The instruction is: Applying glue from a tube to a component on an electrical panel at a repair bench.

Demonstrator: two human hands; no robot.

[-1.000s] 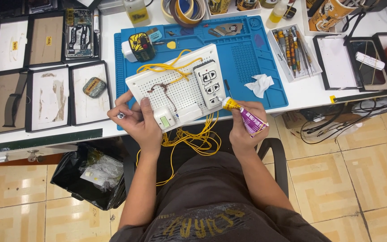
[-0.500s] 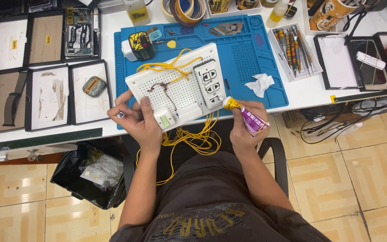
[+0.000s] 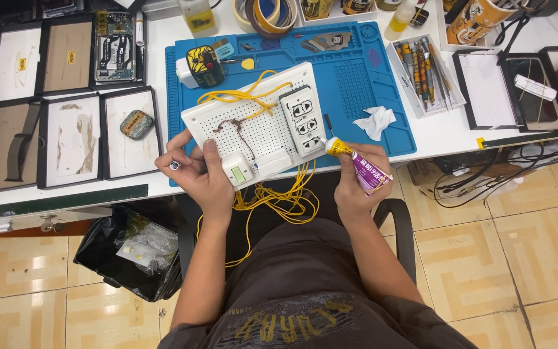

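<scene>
Fingers of the left hand (image 3: 196,173) pinch the perforated white plastic board (image 3: 253,124) over the blue mat's (image 3: 356,84) near edge, while the right hand (image 3: 354,179) at three o'clock squeezes a soft purple glue tube (image 3: 360,168).

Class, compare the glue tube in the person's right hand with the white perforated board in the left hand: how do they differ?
The glue tube is small, slim and purple with a yellow neck; the white perforated board is broad, flat and rectangular. The tube is bare; the board carries yellow wires and sockets. Each is gripped by one hand: right hand, left hand.
</scene>
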